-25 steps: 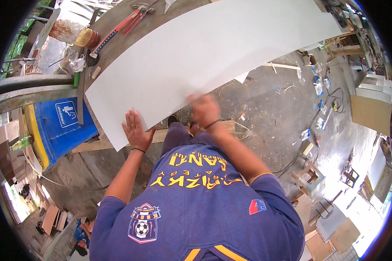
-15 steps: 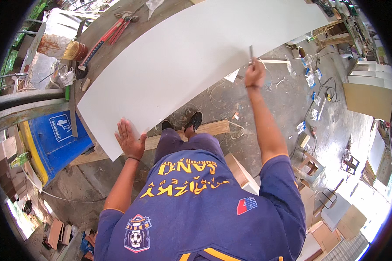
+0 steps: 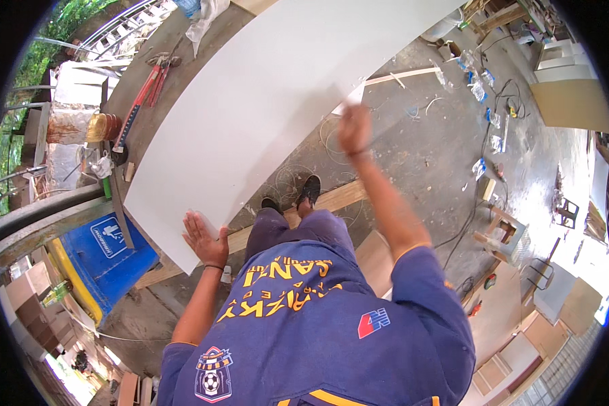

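Note:
A large white panel stretches from near my left side to the far right. My left hand lies flat on its near corner, with fingers spread. At the panel's right edge is my right hand, smeared by motion and closed. The thin grey tool that showed in it half a second ago is now only a faint blur, so its kind cannot be told.
Red-handled cutters lie on the surface beyond the panel. A blue bin stands at the left. A wooden plank lies by my feet, with cables and plastic scraps on the floor at the right.
My right hand has moved left and nearer along the panel's edge, with its tool now blurred. My left hand keeps its place on the panel. The whole view has shifted a little.

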The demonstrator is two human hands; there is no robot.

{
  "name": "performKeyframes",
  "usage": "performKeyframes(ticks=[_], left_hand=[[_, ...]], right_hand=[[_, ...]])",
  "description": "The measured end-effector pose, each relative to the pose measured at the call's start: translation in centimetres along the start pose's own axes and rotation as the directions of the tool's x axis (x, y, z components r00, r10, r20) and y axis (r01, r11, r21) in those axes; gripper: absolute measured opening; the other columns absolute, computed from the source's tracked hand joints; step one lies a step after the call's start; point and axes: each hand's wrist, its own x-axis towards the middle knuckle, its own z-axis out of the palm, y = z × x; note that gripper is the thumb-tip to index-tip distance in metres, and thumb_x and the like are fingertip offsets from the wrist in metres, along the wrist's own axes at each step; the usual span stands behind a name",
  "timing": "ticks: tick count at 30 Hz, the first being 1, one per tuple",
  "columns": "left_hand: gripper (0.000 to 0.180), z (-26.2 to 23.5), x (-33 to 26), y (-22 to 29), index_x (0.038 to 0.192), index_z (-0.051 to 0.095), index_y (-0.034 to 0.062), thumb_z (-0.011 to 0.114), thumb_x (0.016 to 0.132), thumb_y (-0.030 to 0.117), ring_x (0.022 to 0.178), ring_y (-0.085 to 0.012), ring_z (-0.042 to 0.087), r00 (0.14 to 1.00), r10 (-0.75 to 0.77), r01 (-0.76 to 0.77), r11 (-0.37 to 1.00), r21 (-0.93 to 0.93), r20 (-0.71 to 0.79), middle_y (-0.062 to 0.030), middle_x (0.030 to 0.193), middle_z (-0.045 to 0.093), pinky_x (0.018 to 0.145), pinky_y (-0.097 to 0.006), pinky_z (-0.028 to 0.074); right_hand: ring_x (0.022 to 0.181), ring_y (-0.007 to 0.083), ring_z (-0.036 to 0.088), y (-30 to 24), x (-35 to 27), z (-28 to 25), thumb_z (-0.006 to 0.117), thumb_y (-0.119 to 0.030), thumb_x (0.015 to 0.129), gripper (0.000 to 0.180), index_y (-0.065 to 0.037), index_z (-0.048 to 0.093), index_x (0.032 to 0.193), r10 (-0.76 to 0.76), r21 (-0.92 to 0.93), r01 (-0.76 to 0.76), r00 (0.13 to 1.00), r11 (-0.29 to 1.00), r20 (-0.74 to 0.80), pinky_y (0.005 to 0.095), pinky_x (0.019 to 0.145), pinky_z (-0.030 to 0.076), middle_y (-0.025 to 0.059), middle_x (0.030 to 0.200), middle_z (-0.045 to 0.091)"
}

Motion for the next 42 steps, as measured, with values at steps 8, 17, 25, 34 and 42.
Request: performKeyframes(ticks=[8,17,25,34,42], left_hand=[[0.083,-0.4,-0.3,-0.6,0.147,0.014,0.0098,0.049,0.086,0.053,0.142,-0.0316,0.005,0.995,0.015,-0.008,0.997,-0.071,0.094,-0.0117,0.154,0.010,0.108,-0.058,0.003],[0.058,-1.3,-0.3,-1.1,0.143,0.031,0.0152,0.043,0.092,0.040,0.142,-0.0308,0.007,0.996,0.021,0.000,0.974,-0.228,0.090,-0.0115,0.154,0.015,0.109,-0.055,0.000],[0.049,-3.0,-2.2,-3.0,0.139,0.041,0.0176,0.046,0.092,0.028,0.141,-0.0309,0.013,0.945,0.276,-0.240,0.950,-0.202,0.175,-0.0116,0.152,0.021,0.112,-0.051,0.006],[0.054,-2.5,-11.2,-10.9,0.140,0.037,0.0109,0.049,0.089,0.024,0.141,-0.0283,0.016,0.959,0.216,-0.214,0.976,-0.032,0.182,-0.0078,0.151,0.024,0.113,-0.049,0.004],[0.060,-3.8,-12.5,-12.9,0.142,0.031,0.0071,0.052,0.087,0.018,0.141,-0.0303,0.015,0.981,0.168,-0.156,0.981,-0.116,0.099,-0.0123,0.151,0.022,0.112,-0.047,0.010]], right_hand=[[0.071,0.0266,0.055,2.5,3.6,-1.1,0.058,-0.003,0.077,0.042,-0.018,0.061,0.115,-0.138,-0.270,0.164,0.984,0.949,0.116,0.0375,0.058,0.046,0.0086,0.076,0.053],[0.081,0.0298,0.061,-14.9,-9.9,2.5,0.055,-0.005,0.071,0.045,-0.021,0.064,0.112,-0.284,0.160,0.246,0.912,0.956,0.295,0.0400,0.061,0.052,0.0094,0.094,0.064],[0.079,0.0310,0.058,-2.5,-2.0,1.2,0.055,-0.005,0.078,0.038,-0.018,0.062,0.114,-0.083,-0.453,0.163,0.978,0.876,0.191,0.0440,0.061,0.047,0.0119,0.088,0.060],[0.080,0.0302,0.059,-24.8,-16.6,3.8,0.052,-0.008,0.078,0.036,-0.017,0.061,0.112,-0.317,0.077,0.346,0.719,0.935,0.619,0.0391,0.075,0.052,0.0106,0.093,0.059],[0.071,0.0306,0.058,-11.3,-6.9,2.5,0.053,-0.005,0.078,0.035,-0.019,0.062,0.108,-0.144,-0.450,0.272,0.944,0.851,0.298,0.0402,0.062,0.050,0.0116,0.078,0.058]])
